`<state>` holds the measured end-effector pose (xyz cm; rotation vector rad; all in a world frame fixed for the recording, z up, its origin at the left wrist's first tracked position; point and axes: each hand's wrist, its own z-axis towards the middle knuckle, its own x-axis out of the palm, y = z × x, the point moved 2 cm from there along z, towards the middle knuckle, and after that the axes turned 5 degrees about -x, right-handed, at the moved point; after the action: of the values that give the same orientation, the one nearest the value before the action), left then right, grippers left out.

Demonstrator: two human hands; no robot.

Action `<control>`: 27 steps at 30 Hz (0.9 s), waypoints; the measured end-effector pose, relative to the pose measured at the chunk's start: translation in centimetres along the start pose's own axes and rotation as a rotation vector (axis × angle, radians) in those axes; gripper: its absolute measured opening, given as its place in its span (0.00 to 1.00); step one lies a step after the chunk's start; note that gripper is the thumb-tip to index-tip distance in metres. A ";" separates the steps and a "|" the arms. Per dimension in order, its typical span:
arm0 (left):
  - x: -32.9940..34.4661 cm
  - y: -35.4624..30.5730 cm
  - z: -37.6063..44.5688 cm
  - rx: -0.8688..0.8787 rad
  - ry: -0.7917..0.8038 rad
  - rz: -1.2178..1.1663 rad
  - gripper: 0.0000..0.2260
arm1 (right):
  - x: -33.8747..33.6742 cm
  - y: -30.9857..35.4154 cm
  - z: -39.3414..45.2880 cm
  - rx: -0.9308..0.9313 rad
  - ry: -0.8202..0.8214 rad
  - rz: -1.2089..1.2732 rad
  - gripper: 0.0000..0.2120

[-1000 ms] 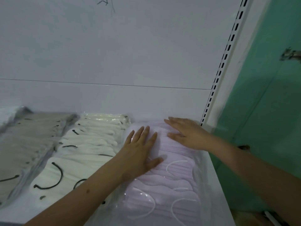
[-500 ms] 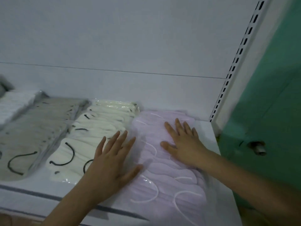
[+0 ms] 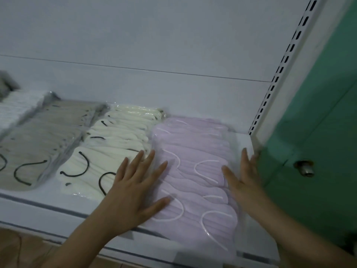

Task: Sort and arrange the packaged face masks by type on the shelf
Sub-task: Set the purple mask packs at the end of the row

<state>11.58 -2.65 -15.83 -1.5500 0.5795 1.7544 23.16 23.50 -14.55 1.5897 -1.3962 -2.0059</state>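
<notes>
Your hands have slid back toward you along the lilac mask packs (image 3: 195, 167), out to the row's two edges. Left hand (image 3: 133, 192) lies flat with fingers spread straight on the left edge, overlapping the cream mask packs (image 3: 108, 151). Right hand (image 3: 242, 182) has moved from the row's top to its right side, fingers straight, gripping nothing. The lilac row sits at the right end of the shelf (image 3: 249, 144), beside the cream and grey mask packs (image 3: 44, 140). Looks like final squaring up; sorting nearly done.
</notes>
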 end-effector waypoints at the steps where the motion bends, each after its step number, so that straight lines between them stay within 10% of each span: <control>1: 0.4 -0.3 0.2 -0.001 0.013 -0.017 0.35 | 1.2 0.4 -0.2 -0.017 0.017 0.036 0.42; 10: 1.3 -0.3 1.4 -0.094 -0.015 -0.042 0.32 | 1.0 1.4 1.9 -0.190 -0.207 0.101 0.33; 14: 1.5 0.0 1.3 -0.084 -0.034 -0.086 0.30 | 1.9 0.1 -0.9 -0.115 0.008 0.115 0.35; 22: -0.1 -0.8 2.7 -0.061 -0.067 -0.016 0.31 | 1.4 2.8 4.2 -0.433 -0.153 -0.570 0.36; 27: 0.7 -2.8 4.8 -0.041 -0.079 0.057 0.32 | 2.1 3.2 7.9 -0.290 0.190 -0.709 0.36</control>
<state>10.57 2.82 -15.35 -1.4978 0.5568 1.8726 14.48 24.65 -13.71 2.2521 -0.4600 -2.1747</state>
